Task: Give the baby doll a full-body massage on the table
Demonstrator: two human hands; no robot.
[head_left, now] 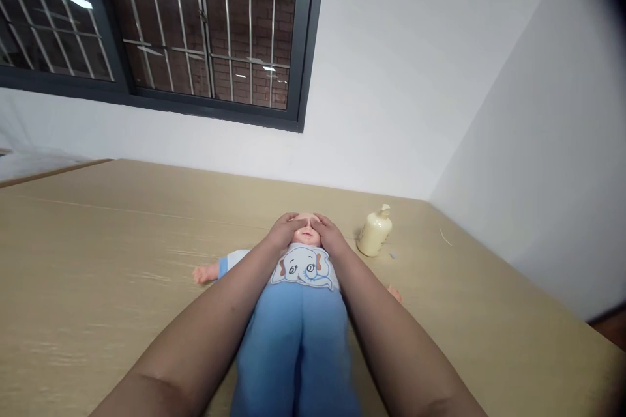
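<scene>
A baby doll (302,313) lies on its back on a tan table, its head toward the wall. It wears a white top with an elephant face (304,267) and light blue trousers. My left hand (286,232) cups the left side of the doll's head (306,238), fingers curled round it and thumb over the eye area. On the other side my right hand (327,233) mirrors it, thumb near the middle of the face. Both eyes are hidden; the mouth shows. One doll hand (205,273) rests palm-side out at left; the other is mostly behind my right forearm.
A cream pump bottle (375,233) stands upright right of the doll's head, with a small blue scrap (392,255) beside it. The tan table (122,228) meets white walls behind and at right. A barred window (210,26) is above at left.
</scene>
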